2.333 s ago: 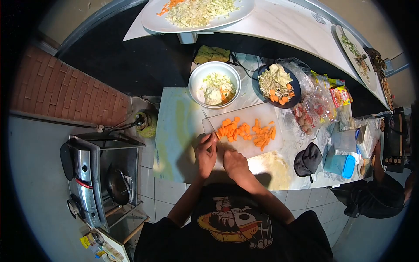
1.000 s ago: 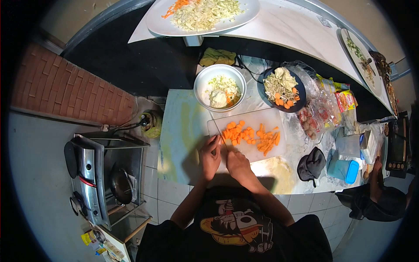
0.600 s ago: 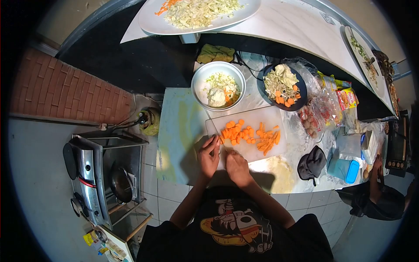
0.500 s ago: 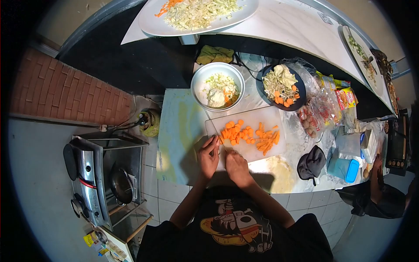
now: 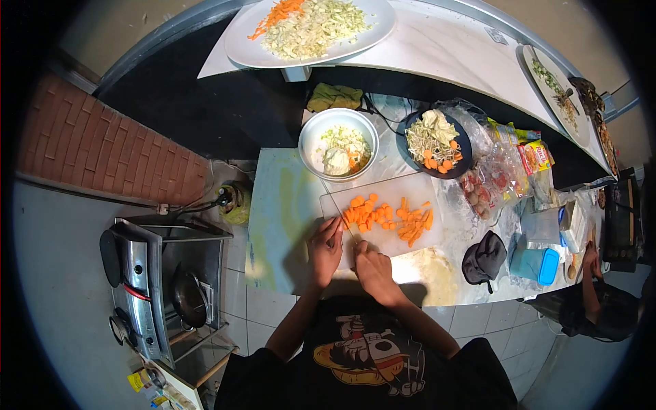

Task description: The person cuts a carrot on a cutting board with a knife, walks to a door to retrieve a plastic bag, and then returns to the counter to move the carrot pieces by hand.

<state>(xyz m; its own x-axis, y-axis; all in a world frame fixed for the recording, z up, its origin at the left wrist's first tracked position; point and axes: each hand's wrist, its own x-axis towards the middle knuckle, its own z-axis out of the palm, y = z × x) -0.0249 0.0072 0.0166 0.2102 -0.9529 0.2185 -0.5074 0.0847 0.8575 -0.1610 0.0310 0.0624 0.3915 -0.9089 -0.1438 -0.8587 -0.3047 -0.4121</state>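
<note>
My left hand (image 5: 326,251) is closed at the left end of the cutting board (image 5: 417,184), its fingertips pinching a piece of carrot, mostly hidden by the fingers. In my right hand (image 5: 374,270), just beside it, a knife is gripped; only a thin part of its blade shows, pointing up toward the carrot, and the handle is covered by the fist. Cut carrot pieces (image 5: 366,213) lie on the board in front of both hands, with longer carrot sticks (image 5: 415,224) to the right.
Behind the board stand a metal bowl (image 5: 305,152) of chopped vegetables and a dark plate (image 5: 461,164) with sprouts and carrot slices. A black cap (image 5: 484,257), plastic bags and a blue-lidded container (image 5: 548,267) are at right. Another person's arm (image 5: 591,287) reaches in there. A stove (image 5: 140,273) stands left.
My right hand has shifted slightly, and more of the knife blade shows beside the carrot. My left hand stays nearly in place. The view has tilted a little.
</note>
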